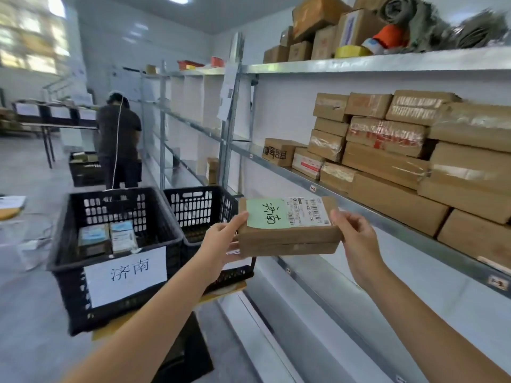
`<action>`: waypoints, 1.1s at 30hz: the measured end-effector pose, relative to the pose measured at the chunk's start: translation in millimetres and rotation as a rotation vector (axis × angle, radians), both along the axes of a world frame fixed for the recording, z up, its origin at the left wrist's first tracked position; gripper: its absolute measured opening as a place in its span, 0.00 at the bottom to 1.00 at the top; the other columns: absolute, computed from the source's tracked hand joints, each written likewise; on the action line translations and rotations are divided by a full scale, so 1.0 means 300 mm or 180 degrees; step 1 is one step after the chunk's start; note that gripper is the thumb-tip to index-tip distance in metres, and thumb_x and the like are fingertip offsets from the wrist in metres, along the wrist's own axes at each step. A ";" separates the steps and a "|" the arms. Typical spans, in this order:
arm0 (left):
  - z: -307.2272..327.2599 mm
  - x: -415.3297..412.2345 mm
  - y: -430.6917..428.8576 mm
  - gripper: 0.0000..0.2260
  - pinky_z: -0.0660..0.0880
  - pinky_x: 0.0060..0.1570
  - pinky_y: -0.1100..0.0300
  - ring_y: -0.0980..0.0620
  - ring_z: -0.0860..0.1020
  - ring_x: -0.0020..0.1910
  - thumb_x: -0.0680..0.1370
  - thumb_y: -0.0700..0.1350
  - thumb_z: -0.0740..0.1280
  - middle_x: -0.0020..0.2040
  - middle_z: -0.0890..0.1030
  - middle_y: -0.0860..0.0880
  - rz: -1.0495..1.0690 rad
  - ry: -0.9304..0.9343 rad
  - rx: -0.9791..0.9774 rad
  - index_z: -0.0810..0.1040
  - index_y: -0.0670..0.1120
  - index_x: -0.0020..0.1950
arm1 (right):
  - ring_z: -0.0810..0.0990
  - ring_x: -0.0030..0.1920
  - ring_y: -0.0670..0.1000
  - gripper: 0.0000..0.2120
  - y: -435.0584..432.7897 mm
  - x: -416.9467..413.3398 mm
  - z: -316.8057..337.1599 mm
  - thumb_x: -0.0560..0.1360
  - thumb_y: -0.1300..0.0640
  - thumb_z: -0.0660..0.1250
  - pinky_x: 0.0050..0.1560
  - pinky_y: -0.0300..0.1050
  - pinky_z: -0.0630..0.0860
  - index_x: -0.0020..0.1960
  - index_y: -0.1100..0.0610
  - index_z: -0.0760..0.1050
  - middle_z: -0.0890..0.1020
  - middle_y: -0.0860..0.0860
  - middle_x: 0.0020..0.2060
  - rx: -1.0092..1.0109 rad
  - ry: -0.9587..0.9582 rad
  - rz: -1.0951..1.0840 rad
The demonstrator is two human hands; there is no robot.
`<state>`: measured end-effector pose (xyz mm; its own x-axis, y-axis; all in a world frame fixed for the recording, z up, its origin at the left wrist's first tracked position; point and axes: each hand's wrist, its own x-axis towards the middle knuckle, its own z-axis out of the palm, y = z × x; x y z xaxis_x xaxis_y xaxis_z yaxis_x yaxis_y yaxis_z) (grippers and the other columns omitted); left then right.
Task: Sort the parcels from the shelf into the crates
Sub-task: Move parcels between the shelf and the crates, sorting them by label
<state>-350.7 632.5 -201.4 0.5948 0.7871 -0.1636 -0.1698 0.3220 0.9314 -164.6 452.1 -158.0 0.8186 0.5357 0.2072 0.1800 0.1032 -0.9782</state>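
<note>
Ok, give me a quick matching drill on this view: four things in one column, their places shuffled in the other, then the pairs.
1. flat brown cardboard parcel with green note
2. black plastic crate with white paper sign
3. yellow tape roll
4. stacked brown cardboard boxes

A. top shelf
B. middle shelf
C. between left hand and right hand
D. left of the held parcel, packets inside

Pairs: 1-C; 2-D; 3-A; 4-B.

Second crate's label — mostly behind left hand and parcel
</note>
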 end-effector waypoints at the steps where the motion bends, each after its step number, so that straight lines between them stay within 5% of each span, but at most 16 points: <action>1: -0.001 -0.015 0.024 0.26 0.82 0.39 0.50 0.43 0.82 0.52 0.70 0.58 0.76 0.55 0.83 0.42 0.0115 -0.0012 -0.0019 0.77 0.44 0.59 | 0.78 0.61 0.53 0.24 0.047 -0.014 -0.010 0.73 0.42 0.71 0.69 0.55 0.71 0.63 0.53 0.73 0.81 0.53 0.57 -0.0060 0.0162 0.0091; 4: -0.009 -0.039 0.097 0.24 0.81 0.46 0.48 0.43 0.82 0.53 0.72 0.57 0.74 0.56 0.81 0.42 0.0420 -0.0043 -0.0134 0.75 0.44 0.60 | 0.76 0.63 0.51 0.31 0.190 -0.049 -0.036 0.66 0.40 0.74 0.71 0.56 0.68 0.65 0.51 0.73 0.80 0.50 0.60 -0.0235 0.0794 0.0784; 7: -0.024 -0.043 0.169 0.20 0.80 0.40 0.52 0.44 0.81 0.52 0.73 0.57 0.73 0.55 0.80 0.42 0.0713 -0.0083 -0.0144 0.73 0.46 0.56 | 0.78 0.62 0.56 0.32 0.356 -0.065 -0.067 0.66 0.46 0.76 0.66 0.58 0.74 0.66 0.55 0.74 0.82 0.55 0.58 -0.0010 0.1360 0.1302; 11: -0.051 -0.032 0.299 0.23 0.80 0.41 0.53 0.44 0.82 0.54 0.74 0.56 0.73 0.56 0.81 0.42 0.0988 -0.0210 -0.0162 0.72 0.44 0.61 | 0.80 0.50 0.55 0.33 0.612 -0.068 -0.101 0.64 0.43 0.77 0.59 0.65 0.77 0.65 0.54 0.75 0.85 0.50 0.36 -0.0116 0.1476 0.1603; 16: -0.058 -0.020 0.501 0.29 0.83 0.43 0.51 0.44 0.84 0.52 0.69 0.56 0.77 0.56 0.82 0.41 0.1017 -0.0052 -0.0172 0.73 0.43 0.62 | 0.79 0.61 0.56 0.39 0.937 -0.064 -0.169 0.60 0.41 0.80 0.53 0.58 0.81 0.67 0.51 0.74 0.83 0.53 0.58 -0.0221 0.1574 0.2275; 22: -0.035 -0.079 0.790 0.31 0.80 0.57 0.49 0.46 0.81 0.58 0.67 0.59 0.77 0.59 0.82 0.44 0.1002 0.0454 0.0104 0.73 0.44 0.62 | 0.81 0.59 0.58 0.36 1.314 -0.051 -0.166 0.62 0.46 0.79 0.50 0.58 0.82 0.67 0.53 0.74 0.85 0.55 0.56 -0.0182 0.1749 0.2689; 26: -0.074 -0.148 0.941 0.23 0.79 0.53 0.56 0.51 0.78 0.59 0.73 0.62 0.71 0.59 0.79 0.48 0.1371 0.0942 0.0374 0.75 0.47 0.59 | 0.83 0.55 0.55 0.36 1.498 -0.079 -0.199 0.62 0.46 0.81 0.51 0.59 0.82 0.66 0.54 0.75 0.85 0.53 0.54 -0.0401 0.1635 0.2754; 30: -0.125 -0.256 1.088 0.14 0.77 0.59 0.53 0.51 0.80 0.55 0.80 0.54 0.65 0.56 0.81 0.43 0.1832 0.1375 0.0683 0.77 0.43 0.52 | 0.85 0.51 0.52 0.35 1.649 -0.112 -0.240 0.59 0.43 0.81 0.43 0.53 0.83 0.63 0.52 0.78 0.86 0.50 0.52 -0.0630 0.1523 0.2905; 33: -0.173 -0.342 1.191 0.09 0.77 0.56 0.53 0.52 0.80 0.52 0.80 0.51 0.64 0.52 0.82 0.48 0.2022 0.1696 0.0868 0.78 0.46 0.53 | 0.85 0.52 0.53 0.31 1.769 -0.150 -0.277 0.63 0.45 0.80 0.42 0.51 0.82 0.63 0.52 0.78 0.86 0.50 0.52 -0.0753 0.1459 0.2923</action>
